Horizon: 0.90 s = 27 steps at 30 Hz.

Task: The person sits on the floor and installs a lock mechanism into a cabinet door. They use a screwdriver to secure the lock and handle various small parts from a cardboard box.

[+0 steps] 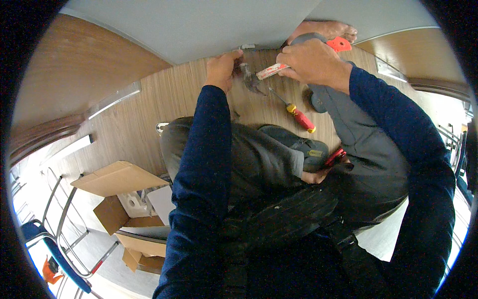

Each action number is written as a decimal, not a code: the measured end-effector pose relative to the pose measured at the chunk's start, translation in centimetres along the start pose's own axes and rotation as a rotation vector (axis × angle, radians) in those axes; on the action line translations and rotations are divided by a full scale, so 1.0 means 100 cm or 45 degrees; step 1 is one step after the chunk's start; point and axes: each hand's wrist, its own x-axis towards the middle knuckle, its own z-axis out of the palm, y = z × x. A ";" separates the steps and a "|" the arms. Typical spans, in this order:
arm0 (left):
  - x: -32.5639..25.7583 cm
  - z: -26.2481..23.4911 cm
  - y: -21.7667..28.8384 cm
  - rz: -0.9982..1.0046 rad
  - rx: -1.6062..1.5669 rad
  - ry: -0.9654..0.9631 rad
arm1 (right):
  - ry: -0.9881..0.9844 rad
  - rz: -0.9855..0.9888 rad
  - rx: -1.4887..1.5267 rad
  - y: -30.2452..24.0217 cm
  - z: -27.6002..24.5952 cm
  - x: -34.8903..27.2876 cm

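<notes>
- Here the right hand (311, 62) is closed around a hammer (259, 74) handle.
- The left hand (222, 67) pinches something small, hidden, near the wooden panel's (149, 109) far edge.
- A red-handled screwdriver (298, 114) lies just beside.

Count, head view:

- 2 hands: left hand (222, 67) and right hand (311, 61), both up at the edge where wood panel meets white board.
- 1 hammer (259, 74), red/white handle, held in right hand.
- 1 screwdriver (298, 115), red/yellow handle, lying on the wood panel (149, 109).
- 1 orange-handled tool (338, 45) near right hand; kind unclear.
- 1 red-handled tool (334, 156) by the knee; mostly hidden, kind unclear.
- 1 bare foot (331, 30) at top.
- 1 open cardboard box (119, 197) w/ flaps out, lower left; approx 2 white pieces inside.
- 1 blue chair (47, 246) w/ metal legs, far lower left.
</notes>
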 end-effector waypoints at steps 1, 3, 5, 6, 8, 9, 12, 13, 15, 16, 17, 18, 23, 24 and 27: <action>-0.002 0.001 0.002 -0.006 0.053 0.012 | -0.016 0.015 0.002 -0.001 -0.002 0.001; 0.000 -0.001 0.000 -0.033 0.080 -0.003 | -0.031 0.043 0.002 -0.003 -0.003 0.003; 0.010 -0.009 -0.004 -0.071 0.023 -0.048 | -0.023 0.059 -0.005 -0.003 -0.004 0.006; 0.015 -0.012 -0.006 -0.071 -0.004 -0.057 | 0.004 0.025 -0.008 -0.002 -0.003 0.008; 0.017 -0.011 -0.007 -0.079 -0.060 -0.088 | 0.050 -0.035 -0.014 0.000 0.000 0.008; 0.017 -0.012 -0.008 -0.050 -0.025 -0.109 | 0.007 -0.004 -0.018 0.000 0.001 0.009; 0.011 -0.011 -0.005 -0.016 0.028 -0.124 | -0.046 0.031 -0.032 -0.003 -0.001 0.012; 0.011 -0.010 -0.002 -0.037 0.010 -0.100 | -0.014 0.008 -0.041 -0.004 0.001 0.012; 0.009 -0.008 0.001 -0.063 -0.004 -0.075 | -0.037 0.004 -0.032 -0.005 0.005 0.012; 0.008 -0.007 0.002 -0.068 -0.001 -0.077 | -0.095 0.025 -0.016 -0.007 0.001 0.013; 0.007 -0.006 0.003 -0.073 0.002 -0.079 | -0.152 0.047 0.001 -0.009 -0.001 0.013; 0.007 -0.005 0.004 -0.062 0.040 -0.070 | -0.086 0.027 -0.025 -0.007 0.002 0.011; 0.001 -0.001 0.006 -0.095 0.015 -0.069 | 0.056 -0.119 -0.017 -0.015 0.004 0.008; 0.008 -0.009 0.002 0.024 0.159 -0.129 | 0.058 -0.063 -0.022 -0.013 0.003 0.010; 0.019 -0.025 -0.009 0.140 0.308 -0.188 | 0.029 -0.010 -0.043 -0.012 0.002 0.012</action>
